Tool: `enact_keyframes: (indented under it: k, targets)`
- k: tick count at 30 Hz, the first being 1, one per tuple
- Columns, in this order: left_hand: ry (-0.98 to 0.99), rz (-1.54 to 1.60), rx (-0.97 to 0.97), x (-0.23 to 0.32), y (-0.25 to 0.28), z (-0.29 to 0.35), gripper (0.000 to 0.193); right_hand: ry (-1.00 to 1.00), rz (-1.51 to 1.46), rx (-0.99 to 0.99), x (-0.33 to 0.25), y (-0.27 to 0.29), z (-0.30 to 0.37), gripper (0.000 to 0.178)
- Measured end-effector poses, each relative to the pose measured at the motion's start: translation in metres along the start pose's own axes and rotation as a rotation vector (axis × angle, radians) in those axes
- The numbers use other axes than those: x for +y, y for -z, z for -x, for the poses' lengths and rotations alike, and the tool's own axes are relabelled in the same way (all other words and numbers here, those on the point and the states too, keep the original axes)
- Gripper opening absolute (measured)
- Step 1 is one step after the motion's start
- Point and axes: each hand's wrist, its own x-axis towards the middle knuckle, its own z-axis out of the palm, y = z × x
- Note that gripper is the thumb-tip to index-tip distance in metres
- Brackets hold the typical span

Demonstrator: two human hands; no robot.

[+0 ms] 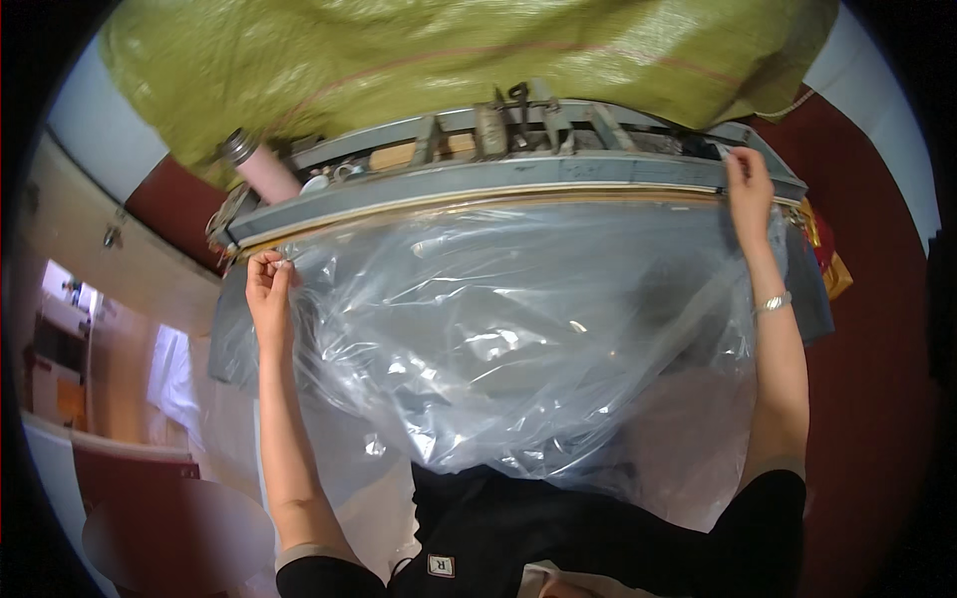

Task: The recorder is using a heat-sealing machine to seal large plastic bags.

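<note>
A large clear plastic sheet point(498, 339) hangs in loose folds between my forearms, from a long grey metal bar machine point(478, 179) toward my body. My left hand point(269, 284) is closed in a pinch on the sheet's upper left part, just below the machine's left end. At the right end, my right hand point(750, 189) is raised to the metal bar with its fingers curled together. What lies between those fingertips is too small to tell. A shiny bracelet point(774, 302) circles my right wrist.
A pink bottle point(264, 171) with a dark cap leans at the machine's left end. Clamp-like metal parts point(490, 128) stand in its trough. Yellow-green woven sheeting point(449, 60) covers what lies behind. A round stool point(174, 533) stands at lower left, near an open door point(100, 229).
</note>
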Motion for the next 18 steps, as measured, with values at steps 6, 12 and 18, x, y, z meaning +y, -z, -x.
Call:
enact_keyframes:
  k: [6,12,18]
  targets:
    - [-0.088,0.192,0.134,0.046,0.032,0.054,0.012,0.478,-0.099,-0.378,-0.153,-0.086,0.052,0.011]
    - [-0.207,-0.610,0.340,0.010,0.082,0.081,0.008,-0.008,-0.302,-0.585,-0.111,-0.064,0.094,0.014]
    - [-0.392,-1.336,-0.026,-0.030,0.110,0.114,0.029,-0.201,0.116,-0.493,0.018,0.069,0.114,0.022]
